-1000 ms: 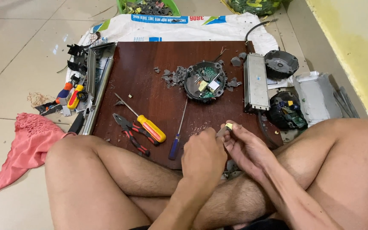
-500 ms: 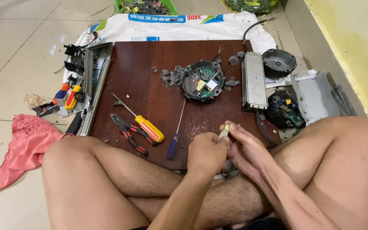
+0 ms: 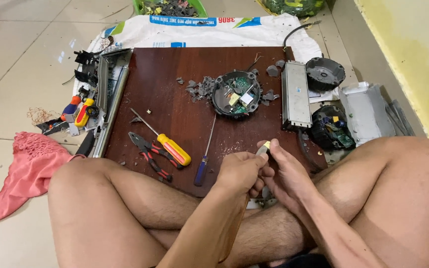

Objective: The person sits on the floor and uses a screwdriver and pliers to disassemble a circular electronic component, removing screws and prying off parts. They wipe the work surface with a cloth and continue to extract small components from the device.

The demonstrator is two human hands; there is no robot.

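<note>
Head view: left hand and right hand both pinch a small yellow-tipped part over the board's near edge, its long axis pointing toward one o'clock; hands touching.

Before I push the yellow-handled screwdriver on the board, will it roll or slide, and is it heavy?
The yellow-handled screwdriver lies flat on the smooth dark wooden board. Its rounded handle suggests it would probably roll if pushed sideways. Pushed along its thin shaft, it would likely slide. It looks stiff and fairly light, with most weight probably in the handle.
</note>
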